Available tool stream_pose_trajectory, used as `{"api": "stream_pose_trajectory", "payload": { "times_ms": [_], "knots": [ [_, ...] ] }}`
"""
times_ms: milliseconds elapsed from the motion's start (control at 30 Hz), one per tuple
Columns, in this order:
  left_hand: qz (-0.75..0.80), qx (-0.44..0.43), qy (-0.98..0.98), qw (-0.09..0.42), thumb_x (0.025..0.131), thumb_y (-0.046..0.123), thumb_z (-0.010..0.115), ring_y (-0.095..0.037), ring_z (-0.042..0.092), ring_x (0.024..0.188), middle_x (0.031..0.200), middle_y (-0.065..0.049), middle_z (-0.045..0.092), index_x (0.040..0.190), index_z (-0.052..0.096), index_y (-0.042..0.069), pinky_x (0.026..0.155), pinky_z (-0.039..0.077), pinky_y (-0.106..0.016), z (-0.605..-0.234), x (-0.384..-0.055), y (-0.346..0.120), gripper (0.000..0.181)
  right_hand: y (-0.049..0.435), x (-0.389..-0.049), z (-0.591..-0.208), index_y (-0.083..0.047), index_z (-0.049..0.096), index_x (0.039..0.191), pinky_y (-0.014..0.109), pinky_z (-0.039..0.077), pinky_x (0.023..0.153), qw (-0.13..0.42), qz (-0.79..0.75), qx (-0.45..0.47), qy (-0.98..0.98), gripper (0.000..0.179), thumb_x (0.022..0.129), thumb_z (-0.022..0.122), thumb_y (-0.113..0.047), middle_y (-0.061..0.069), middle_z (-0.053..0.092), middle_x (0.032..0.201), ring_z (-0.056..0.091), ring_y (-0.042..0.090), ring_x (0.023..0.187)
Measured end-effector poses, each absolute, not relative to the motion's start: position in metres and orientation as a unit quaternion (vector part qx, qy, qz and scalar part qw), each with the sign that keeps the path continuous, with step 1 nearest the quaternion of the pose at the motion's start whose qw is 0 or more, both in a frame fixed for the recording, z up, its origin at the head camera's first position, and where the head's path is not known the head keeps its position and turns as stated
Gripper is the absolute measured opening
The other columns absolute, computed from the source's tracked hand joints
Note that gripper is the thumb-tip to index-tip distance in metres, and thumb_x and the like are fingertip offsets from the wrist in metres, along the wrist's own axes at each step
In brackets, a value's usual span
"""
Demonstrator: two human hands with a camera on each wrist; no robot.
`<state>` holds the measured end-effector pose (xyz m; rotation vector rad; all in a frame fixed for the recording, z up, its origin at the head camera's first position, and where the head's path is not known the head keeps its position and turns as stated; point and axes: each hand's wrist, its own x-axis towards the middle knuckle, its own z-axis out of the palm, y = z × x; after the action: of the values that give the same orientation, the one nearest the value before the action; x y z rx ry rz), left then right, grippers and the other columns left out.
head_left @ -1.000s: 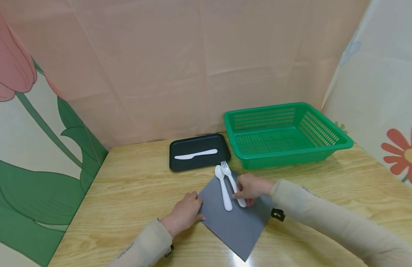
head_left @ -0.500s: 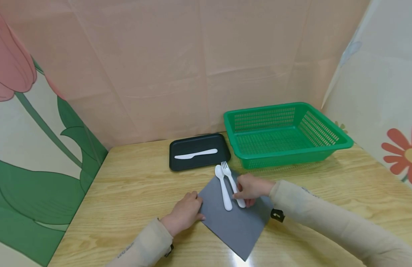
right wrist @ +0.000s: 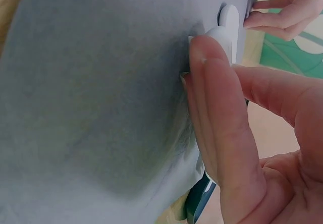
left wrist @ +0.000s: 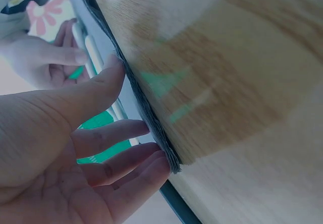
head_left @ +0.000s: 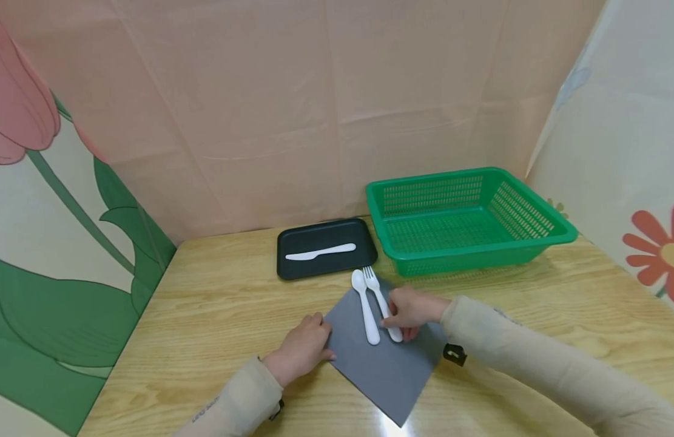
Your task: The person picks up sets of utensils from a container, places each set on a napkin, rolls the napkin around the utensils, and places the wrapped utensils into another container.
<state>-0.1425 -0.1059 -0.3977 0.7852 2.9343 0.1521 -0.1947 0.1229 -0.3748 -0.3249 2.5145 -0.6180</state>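
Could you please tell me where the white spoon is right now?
In the head view, the white spoon lies mostly on the grey napkin, just left of the white fork.

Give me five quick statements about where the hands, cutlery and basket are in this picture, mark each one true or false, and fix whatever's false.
1. The knife lies on the black tray. True.
2. The green basket stands to the right of the black tray in the head view. True.
3. The spoon lies inside the green basket. False: the handle of the spoon rests on the gray napkin.
4. The right hand is at the handle of the fork. True.
5. The left hand is holding the knife. False: the left hand touches the edge of the gray napkin.
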Motion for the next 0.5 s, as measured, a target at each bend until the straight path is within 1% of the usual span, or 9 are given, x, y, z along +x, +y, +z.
{"api": "stream_pose_trajectory", "payload": {
  "times_ms": [267, 500],
  "knots": [
    [0.055, 0.255, 0.964, 0.051, 0.076, 0.033, 0.074, -0.018, 0.051, 0.079, 0.091, -0.007, 0.055, 0.101, 0.064, 0.001, 0.065, 0.049, -0.029, -0.3964, -0.1414, -0.1059, 0.041, 0.1235, -0.1931, -0.3754, -0.005, 0.054, 0.075, 0.025, 0.051, 0.048, 0.263, -0.24, -0.119, 0.927, 0.022, 0.085, 0.067, -0.019, 0.006, 0.062, 0.06, 0.061, 0.012, 0.048],
    [0.056, 0.253, 0.964, 0.052, 0.076, 0.033, 0.074, -0.018, 0.051, 0.08, 0.092, -0.008, 0.056, 0.101, 0.064, 0.001, 0.066, 0.049, -0.03, -0.3958, -0.1412, -0.1055, 0.042, 0.1238, -0.1938, -0.3756, -0.005, 0.054, 0.073, 0.025, 0.051, 0.047, 0.264, -0.242, -0.116, 0.927, 0.023, 0.086, 0.067, -0.019, 0.006, 0.063, 0.057, 0.06, 0.011, 0.047]
  ]
}}
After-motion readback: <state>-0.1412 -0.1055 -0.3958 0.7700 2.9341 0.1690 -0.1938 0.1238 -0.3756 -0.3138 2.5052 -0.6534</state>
